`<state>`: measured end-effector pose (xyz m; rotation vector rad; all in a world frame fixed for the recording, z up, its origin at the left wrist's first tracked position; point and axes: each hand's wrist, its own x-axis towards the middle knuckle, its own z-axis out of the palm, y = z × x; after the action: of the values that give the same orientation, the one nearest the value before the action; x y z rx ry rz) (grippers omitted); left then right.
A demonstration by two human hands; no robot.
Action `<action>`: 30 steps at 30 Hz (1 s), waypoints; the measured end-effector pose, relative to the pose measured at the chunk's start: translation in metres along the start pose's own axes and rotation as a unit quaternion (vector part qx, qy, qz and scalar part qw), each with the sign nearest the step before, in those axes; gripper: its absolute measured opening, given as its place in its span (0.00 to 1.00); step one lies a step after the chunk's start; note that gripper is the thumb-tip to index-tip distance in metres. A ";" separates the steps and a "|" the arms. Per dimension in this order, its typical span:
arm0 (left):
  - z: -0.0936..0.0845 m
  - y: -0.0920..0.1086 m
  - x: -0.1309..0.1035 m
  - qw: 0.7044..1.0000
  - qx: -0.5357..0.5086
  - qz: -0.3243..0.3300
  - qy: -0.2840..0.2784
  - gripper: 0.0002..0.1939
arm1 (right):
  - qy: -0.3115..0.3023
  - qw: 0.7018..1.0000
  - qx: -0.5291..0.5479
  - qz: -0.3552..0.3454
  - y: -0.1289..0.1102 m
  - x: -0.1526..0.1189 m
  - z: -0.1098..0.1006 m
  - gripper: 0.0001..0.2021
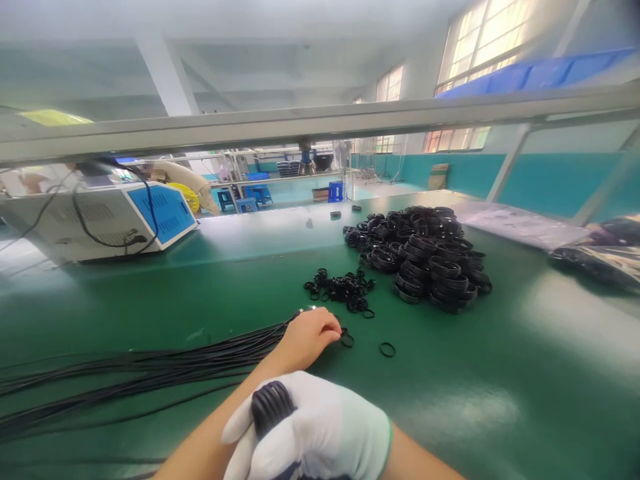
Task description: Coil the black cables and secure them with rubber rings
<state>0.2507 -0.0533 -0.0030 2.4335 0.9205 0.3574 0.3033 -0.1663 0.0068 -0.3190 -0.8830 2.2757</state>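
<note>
My left hand point(311, 335) is bare and stretches forward over the green table. Its fingers are bent together at a small black ring point(347, 339), which shows at the fingertips. My right hand point(320, 423), in a white glove, is closed around a coil of black cable point(273, 408) and sits in front of my left forearm. Beyond my left hand lies a small heap of black rings point(345, 287). One loose black ring point(387, 349) lies to its right. A bundle of long black cables point(210, 357) runs off to the left, its near ends partly behind my left hand.
A large pile of coiled black cables point(425, 257) stands at the back right of the green table point(500, 360). At the left is a grey and blue machine point(125, 217). Plastic bags point(600, 260) lie on the right. A metal shelf bar point(300, 127) crosses overhead.
</note>
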 end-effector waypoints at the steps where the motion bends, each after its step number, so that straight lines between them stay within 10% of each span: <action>1: -0.004 -0.003 -0.003 1.000 -0.016 -0.022 0.006 0.05 | 0.003 1.000 -0.003 -0.005 0.001 0.001 0.000 0.22; 10: -0.032 -0.023 -0.053 0.936 -0.306 -0.164 0.050 0.11 | 0.045 0.996 -0.068 -0.044 0.001 0.005 0.009 0.23; 16: -0.042 -0.010 -0.108 0.848 -0.495 -0.166 0.089 0.16 | 0.342 0.902 -0.174 -0.199 -0.005 0.013 0.000 0.22; 22: -0.015 0.000 -0.125 0.836 -0.501 -0.180 0.131 0.12 | 0.394 0.867 -0.220 -0.211 0.016 0.030 -0.016 0.22; 26: -0.009 0.002 -0.131 0.858 -0.460 -0.170 0.152 0.14 | 0.285 0.937 -0.046 -0.198 0.020 0.024 -0.014 0.18; 30: -0.028 0.010 -0.155 0.770 -0.609 -0.136 0.131 0.16 | 0.020 0.992 0.049 -0.117 0.013 0.012 -0.009 0.20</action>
<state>0.1307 -0.1539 0.0163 1.0443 0.7455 0.8648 0.2925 -0.1608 -0.0084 -0.2040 -0.7437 2.0797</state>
